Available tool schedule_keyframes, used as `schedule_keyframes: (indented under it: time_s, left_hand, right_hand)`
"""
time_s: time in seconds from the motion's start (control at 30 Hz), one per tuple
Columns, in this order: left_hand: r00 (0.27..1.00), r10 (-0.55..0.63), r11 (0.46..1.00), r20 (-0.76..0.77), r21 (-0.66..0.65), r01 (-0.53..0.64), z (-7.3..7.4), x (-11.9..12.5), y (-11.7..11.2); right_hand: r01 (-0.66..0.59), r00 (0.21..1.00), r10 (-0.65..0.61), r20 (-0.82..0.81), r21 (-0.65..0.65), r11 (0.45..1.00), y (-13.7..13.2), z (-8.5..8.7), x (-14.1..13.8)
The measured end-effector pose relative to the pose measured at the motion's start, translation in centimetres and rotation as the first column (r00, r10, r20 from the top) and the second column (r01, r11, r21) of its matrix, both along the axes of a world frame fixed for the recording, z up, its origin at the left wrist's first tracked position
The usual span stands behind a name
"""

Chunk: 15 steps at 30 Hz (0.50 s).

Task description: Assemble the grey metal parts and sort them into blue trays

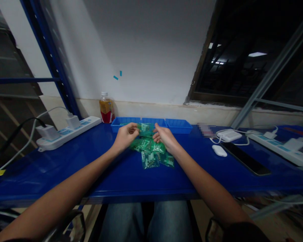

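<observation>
1. Head view, left of the frame: a white power strip (91,122) lies along the blue table (103,181) with plugs in it, probably kept aside so its cords stay off the work area.
2. Left of centre, a drink bottle (106,112) stands upright by the wall, likely out of elbow reach.
3. At the centre, blue bins (179,127) sit in a row against the wall, seemingly placed within easy reach beyond the hands.
4. Just left of centre, the left hand (126,136) has thumb and fingers pressed together, apparently pinching the left edge of a green packet (146,127).
5. That packet lies between both hands, in front of the bins and above a pile of similar packets (150,159), perhaps raised to separate it.
6. Right of it, the right hand (165,137) has loosely curled fingers near the packet's right edge; whether they grip it, I cannot tell.
7. Far right, an earbud case (219,151) and phone (246,158) rest apart.
</observation>
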<state>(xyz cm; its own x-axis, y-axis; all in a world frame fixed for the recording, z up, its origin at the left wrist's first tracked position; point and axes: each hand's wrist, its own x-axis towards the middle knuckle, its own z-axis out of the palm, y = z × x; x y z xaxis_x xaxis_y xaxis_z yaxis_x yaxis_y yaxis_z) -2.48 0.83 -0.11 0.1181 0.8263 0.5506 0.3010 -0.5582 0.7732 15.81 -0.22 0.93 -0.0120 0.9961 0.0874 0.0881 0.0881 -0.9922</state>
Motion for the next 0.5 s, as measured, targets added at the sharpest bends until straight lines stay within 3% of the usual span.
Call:
schedule_keyframes:
  time_s: [0.1,0.17,0.23,0.33,0.43,0.5]
  left_hand:
    - [0.974,0.058,0.979,-0.220,0.202,-0.013,0.4,0.1,-1.0]
    - [0.953,0.052,0.958,-0.297,0.284,0.036,0.6,0.2,-1.4]
    - [0.959,0.055,0.954,-0.278,0.299,0.032,0.7,0.3,-1.3]
    - [0.997,0.046,0.996,-0.067,0.074,-0.041,0.6,0.4,-0.6]
    - [0.980,-0.045,0.961,0.193,-0.258,0.095,0.0,0.4,0.2]
    - [0.954,-0.099,0.924,0.284,-0.329,0.193,-0.3,0.4,0.4]
  right_hand:
    - [-0.102,0.951,0.088,-0.296,-0.033,0.994,-0.2,0.4,-0.2]
    - [-0.055,0.937,0.063,-0.343,0.032,0.998,-0.1,0.4,-0.2]
    - [0.039,0.947,-0.006,-0.323,0.096,0.995,0.1,0.2,-0.1]
    - [0.125,0.963,-0.071,-0.259,0.198,0.972,0.3,0.0,0.1]
    - [0.121,0.976,-0.063,-0.211,0.275,0.954,0.3,-0.1,0.0]
    - [0.102,0.981,-0.046,-0.190,0.299,0.949,0.2,-0.2,-0.2]
